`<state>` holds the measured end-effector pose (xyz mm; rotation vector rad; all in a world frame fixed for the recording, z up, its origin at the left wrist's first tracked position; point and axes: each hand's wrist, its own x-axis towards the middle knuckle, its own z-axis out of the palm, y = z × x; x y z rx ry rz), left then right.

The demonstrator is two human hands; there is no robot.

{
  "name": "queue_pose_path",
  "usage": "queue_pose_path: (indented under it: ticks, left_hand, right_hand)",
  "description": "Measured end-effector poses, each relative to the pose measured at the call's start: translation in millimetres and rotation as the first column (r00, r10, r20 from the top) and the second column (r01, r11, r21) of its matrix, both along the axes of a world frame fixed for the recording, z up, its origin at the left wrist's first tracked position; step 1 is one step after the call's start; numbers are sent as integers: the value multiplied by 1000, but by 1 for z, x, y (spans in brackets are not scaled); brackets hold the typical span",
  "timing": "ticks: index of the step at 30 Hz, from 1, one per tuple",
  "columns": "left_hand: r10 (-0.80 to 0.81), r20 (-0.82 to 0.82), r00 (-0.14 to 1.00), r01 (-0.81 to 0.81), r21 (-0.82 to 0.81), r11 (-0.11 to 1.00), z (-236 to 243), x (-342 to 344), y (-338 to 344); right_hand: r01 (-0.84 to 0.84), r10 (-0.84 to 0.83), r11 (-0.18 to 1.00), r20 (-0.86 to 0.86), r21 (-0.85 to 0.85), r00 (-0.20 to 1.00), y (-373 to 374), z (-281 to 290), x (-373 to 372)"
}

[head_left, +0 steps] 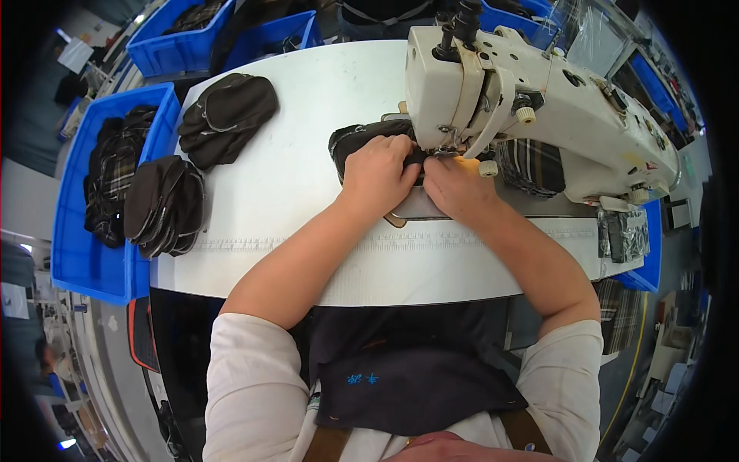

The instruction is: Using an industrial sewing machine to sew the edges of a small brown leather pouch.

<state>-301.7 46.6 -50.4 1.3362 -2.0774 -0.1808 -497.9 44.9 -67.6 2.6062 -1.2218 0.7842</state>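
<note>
A dark brown zippered pouch [356,138] lies under the head of a white sewing machine [435,96]. My left hand [377,175] presses on it from the near side, its fingers curled over the fabric. My right hand [462,189] is closed at the pouch's right edge, close beside the presser foot [445,152]. Both hands nearly meet below the needle area, where the fingertips partly hide the fabric. A small lamp glow falls on the right hand's knuckles.
Dark pouches [229,115] are piled at the table's left, with another stack [165,204] by a blue bin [69,223] of plaid and dark pieces. A plaid piece [531,165] sits behind the machine's needle head. A ruler strip [254,243] runs along the white table [369,281].
</note>
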Motion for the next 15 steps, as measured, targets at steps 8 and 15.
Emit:
queue_pose_path:
  ticks: [8,15]
  left_hand:
    - [-91,-104,990,102,107,989,13,16,2]
    - [-88,-349,933,231,392,890,15,19,-10]
  right_hand:
    - [-32,-3,944,-107,-329,994,-2,13,1]
    - [-28,-64,956,-300,-291,952,-8,-7,-4]
